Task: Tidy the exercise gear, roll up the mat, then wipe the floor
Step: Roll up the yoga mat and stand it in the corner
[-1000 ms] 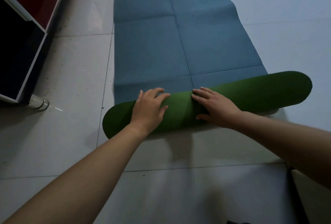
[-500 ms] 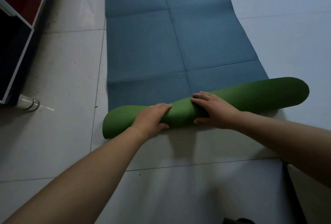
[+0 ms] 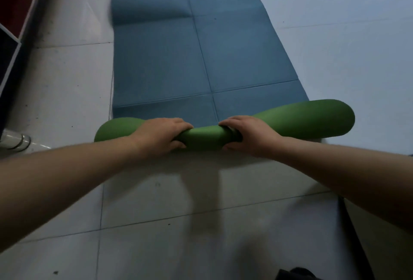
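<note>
Far out to the left of the left hand stands a dark cabinet (image 3: 10, 51) with a pale edge, and below it a shiny metal foot (image 3: 17, 142) rests on the tiled floor (image 3: 67, 92). The left hand (image 3: 161, 135) grips the green roll (image 3: 201, 136) of the yoga mat (image 3: 196, 60), its fingers curled over the top and the thumb tucked against the near side. The roll lies crosswise on the floor under both hands; its left end bulges out past the left wrist. Between the two hands the roll is squeezed thin. Beyond the fingertips of both hands the unrolled blue part of the mat lies flat on the floor, stretching away, marked with fold creases. The right hand (image 3: 250, 136) clasps the roll in the same way, fingers wrapped over the top and thumb on the near side, just beside the left hand with a short stretch of green between them. To the right of the right hand the roll swells to a wide rounded end, angled slightly away. Near the right forearm, low down, sits a dark object (image 3: 295, 274) too cropped to name
</note>
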Tool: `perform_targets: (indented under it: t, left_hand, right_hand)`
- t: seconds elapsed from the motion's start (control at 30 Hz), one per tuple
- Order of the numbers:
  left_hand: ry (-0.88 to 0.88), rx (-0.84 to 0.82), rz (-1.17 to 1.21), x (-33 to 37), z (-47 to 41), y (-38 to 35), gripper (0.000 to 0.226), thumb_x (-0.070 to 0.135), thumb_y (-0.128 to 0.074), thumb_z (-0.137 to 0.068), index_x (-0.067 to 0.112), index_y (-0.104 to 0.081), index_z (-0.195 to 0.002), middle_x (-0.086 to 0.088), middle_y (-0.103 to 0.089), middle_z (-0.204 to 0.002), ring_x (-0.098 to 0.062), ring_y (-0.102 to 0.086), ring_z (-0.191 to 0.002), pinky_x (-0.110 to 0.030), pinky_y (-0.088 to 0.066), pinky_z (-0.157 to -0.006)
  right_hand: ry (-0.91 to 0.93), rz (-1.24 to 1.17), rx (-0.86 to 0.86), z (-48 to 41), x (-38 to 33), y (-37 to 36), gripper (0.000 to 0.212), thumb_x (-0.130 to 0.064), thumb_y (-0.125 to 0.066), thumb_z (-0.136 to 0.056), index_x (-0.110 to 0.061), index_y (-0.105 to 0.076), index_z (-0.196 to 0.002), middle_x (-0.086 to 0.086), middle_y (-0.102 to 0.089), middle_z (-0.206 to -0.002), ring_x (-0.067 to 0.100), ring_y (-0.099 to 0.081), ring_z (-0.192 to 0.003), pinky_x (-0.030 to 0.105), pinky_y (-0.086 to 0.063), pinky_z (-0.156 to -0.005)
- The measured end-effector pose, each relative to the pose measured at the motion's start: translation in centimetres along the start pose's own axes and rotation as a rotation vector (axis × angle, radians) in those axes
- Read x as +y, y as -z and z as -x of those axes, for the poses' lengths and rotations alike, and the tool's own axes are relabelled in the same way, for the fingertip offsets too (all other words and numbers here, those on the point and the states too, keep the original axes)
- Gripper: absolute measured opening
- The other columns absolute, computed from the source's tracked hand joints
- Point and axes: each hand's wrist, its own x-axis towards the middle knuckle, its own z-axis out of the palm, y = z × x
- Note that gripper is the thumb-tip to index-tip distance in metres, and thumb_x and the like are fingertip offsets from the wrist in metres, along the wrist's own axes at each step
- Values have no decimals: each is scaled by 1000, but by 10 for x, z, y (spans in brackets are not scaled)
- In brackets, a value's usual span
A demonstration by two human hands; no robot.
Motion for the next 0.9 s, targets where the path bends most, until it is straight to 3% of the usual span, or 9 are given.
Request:
perform_targets:
  t: [0.23,0.3,0.43,0.67,0.9]
  left_hand:
    - [87,84,60,-37,67,29,55,46,-52,-72,22,-57,-121,0,-61,-112,-23,-58,-101,-33,-44,-76]
    - [125,136,86,-44,86,22,52,40,-60,-74,21,-56,-123,-1,-60,-114,-24,-58,-102,-34,-46,-78]
    - [148,238,73,-48,110,-6,61,22,-78,-72,16,-55,-128,-8,-56,-129,-30,-56,-112,-39,-47,-90]
    - [291,160,29,-72,117,-12,72,40,-69,-80,25,-35,-143,0,-33,-149,-23,-33,-135,-38,-31,-110]
    - [312,52,42,-70,110,-6,63,48,-66,-79,31,-42,-135,6,-51,-132,-16,-49,-116,-34,-46,-91]
  right_hand:
    - [70,43,-20,-35,-66,10,60,-42,-70,-78,-22,-50,-131,7,-60,-117,25,-55,-105,27,-37,-78]
    - [85,72,-34,-42,-84,6,58,-42,-69,-79,-22,-51,-130,7,-60,-114,25,-54,-104,29,-37,-77]
    - [89,105,-40,-48,-96,-8,52,-38,-69,-79,-22,-53,-127,6,-62,-113,26,-56,-103,33,-43,-81]
    - [-2,23,-35,-38,-88,-29,53,-36,-71,-78,-21,-55,-126,6,-62,-117,27,-56,-106,31,-41,-83]
    - [21,38,-37,-44,-82,-28,53,-37,-72,-77,-20,-56,-124,7,-63,-114,27,-57,-104,31,-41,-80]
